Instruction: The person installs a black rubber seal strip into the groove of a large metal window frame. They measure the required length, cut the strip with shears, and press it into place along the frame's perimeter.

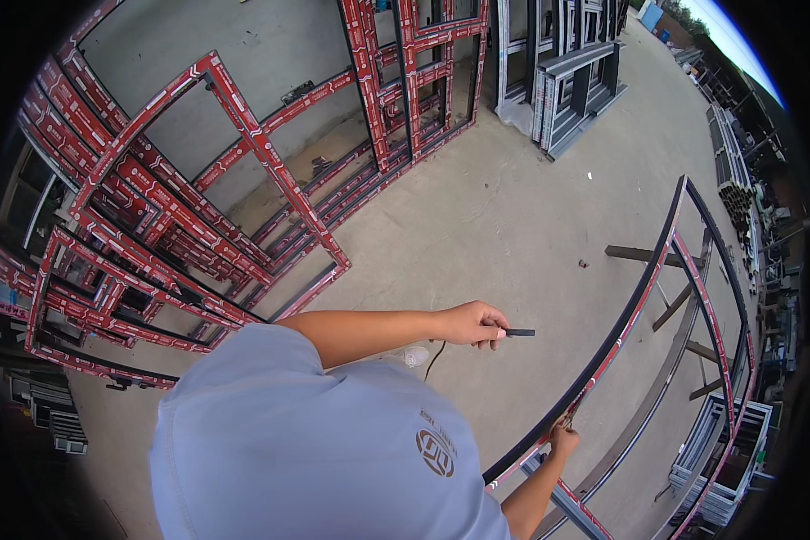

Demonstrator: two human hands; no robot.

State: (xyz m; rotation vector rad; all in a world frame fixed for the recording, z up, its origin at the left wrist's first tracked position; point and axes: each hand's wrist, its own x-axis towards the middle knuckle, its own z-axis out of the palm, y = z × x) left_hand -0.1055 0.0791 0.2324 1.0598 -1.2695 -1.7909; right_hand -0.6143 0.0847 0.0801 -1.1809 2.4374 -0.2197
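My left hand [472, 324] is stretched out over the concrete floor, fingers pinched on one end of a short dark strip [521, 333]. The strip points to the right, away from the frame. My right hand [563, 439] is closed at the near bar of a large dark metal frame [623, 335] with red-printed film along its sides. A small piece that I cannot make out shows at its fingertips, against the bar. The frame lies across grey supports [670, 309] on my right.
Red-filmed frames [270, 166] lean in a stack at the left and along the wall. Grey frames [567, 99] stand at the back. Silvery frames [720, 450] lie beyond the supports at right. Long profiles [732, 171] are piled farther off. A thin dark cord [435, 360] shows below my left forearm.
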